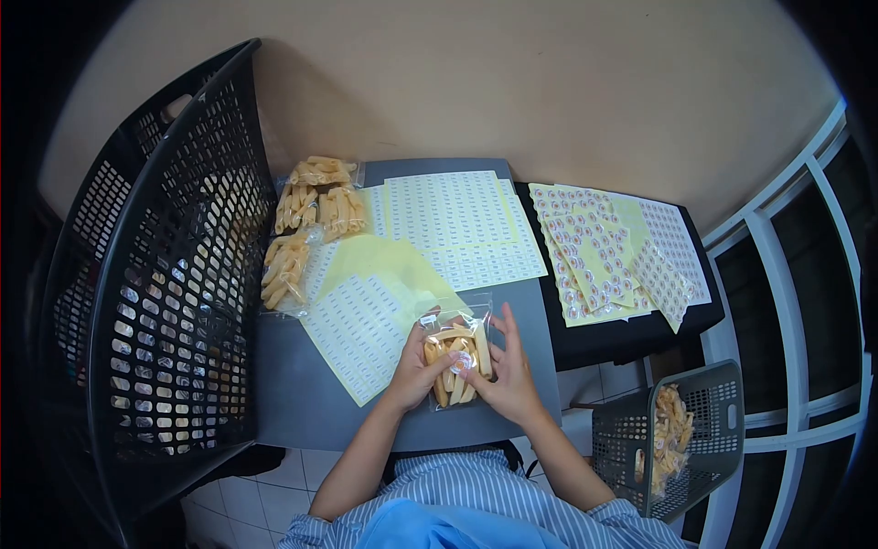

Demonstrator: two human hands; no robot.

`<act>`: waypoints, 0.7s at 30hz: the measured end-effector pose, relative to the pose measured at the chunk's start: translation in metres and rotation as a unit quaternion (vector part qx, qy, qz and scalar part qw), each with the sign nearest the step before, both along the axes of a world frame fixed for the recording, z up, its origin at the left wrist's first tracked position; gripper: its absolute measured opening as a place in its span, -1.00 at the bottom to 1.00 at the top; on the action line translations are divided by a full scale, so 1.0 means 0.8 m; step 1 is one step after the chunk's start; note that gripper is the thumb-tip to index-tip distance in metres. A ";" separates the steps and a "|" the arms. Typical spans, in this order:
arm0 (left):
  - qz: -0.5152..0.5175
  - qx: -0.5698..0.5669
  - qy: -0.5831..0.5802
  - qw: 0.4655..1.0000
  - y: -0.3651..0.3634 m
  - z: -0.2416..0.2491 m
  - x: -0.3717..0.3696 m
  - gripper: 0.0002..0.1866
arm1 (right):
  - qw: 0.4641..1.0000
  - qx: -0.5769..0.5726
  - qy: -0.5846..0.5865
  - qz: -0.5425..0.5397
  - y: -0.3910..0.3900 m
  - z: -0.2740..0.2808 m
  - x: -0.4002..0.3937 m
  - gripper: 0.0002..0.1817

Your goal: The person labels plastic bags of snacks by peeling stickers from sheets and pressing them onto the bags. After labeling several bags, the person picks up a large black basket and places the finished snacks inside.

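Near the table's front edge, a clear bag of pale snack sticks (445,389) is held between both hands. My left hand (416,371) grips its left side, the thumb lying on the front. My right hand (508,373) holds the right side, with its thumb at a round sticker (461,363) on the bag and its index finger stretched upward. Just beyond the bag lie sheets of small printed labels (352,325) and a yellowish backing sheet (389,261). More filled bags (287,272) rest at the table's back left.
A tall dark basket (174,274) full of bags stands at the left. Sheets of round stickers (594,256) lie on a black surface at the right. Below them is a grey-green basket (713,450) holding more bags. A wall (457,91) rises behind the grey table (302,403).
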State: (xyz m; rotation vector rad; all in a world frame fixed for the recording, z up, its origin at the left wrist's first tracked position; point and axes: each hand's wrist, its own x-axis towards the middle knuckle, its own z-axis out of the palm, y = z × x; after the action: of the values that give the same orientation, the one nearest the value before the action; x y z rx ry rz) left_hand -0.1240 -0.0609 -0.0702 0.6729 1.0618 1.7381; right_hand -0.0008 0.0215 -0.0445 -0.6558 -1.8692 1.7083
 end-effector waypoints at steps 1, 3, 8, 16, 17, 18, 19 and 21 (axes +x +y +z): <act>0.004 0.005 -0.006 1.000 0.000 0.000 0.000 -0.34 | 0.999 -0.034 0.017 0.010 0.001 0.000 0.000 0.02; 0.004 0.000 -0.016 1.000 0.000 0.000 0.000 -0.34 | 0.998 -0.049 0.028 0.012 0.002 -0.001 -0.001 0.02; 0.007 -0.007 -0.039 0.999 0.000 0.004 0.000 -0.33 | 0.998 -0.049 0.047 0.018 -0.001 -0.003 -0.003 -0.01; -0.037 0.022 0.070 0.997 -0.002 0.006 -0.002 -0.04 | 0.990 -0.114 0.071 -0.051 0.000 -0.019 0.001 -0.05; -0.036 0.023 0.070 0.997 -0.001 0.006 -0.001 -0.04 | 0.990 -0.113 0.071 -0.051 0.000 -0.019 0.004 -0.05; -0.046 0.022 0.077 0.996 -0.002 0.006 0.000 -0.02 | 0.991 -0.118 0.056 -0.042 0.001 -0.019 0.005 -0.05; -0.053 0.020 0.086 0.995 -0.004 0.007 -0.002 0.00 | 0.991 -0.122 0.042 -0.030 0.002 -0.018 0.005 -0.05; -0.061 0.009 0.080 0.995 -0.009 0.017 0.001 0.02 | 0.993 -0.109 0.025 -0.023 0.002 -0.008 0.010 -0.05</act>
State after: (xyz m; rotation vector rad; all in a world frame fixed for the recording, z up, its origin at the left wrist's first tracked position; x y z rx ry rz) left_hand -0.1229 -0.0681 -0.0562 0.8823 1.0929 1.6107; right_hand 0.0075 0.0228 -0.0511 -0.7282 -1.6344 1.8982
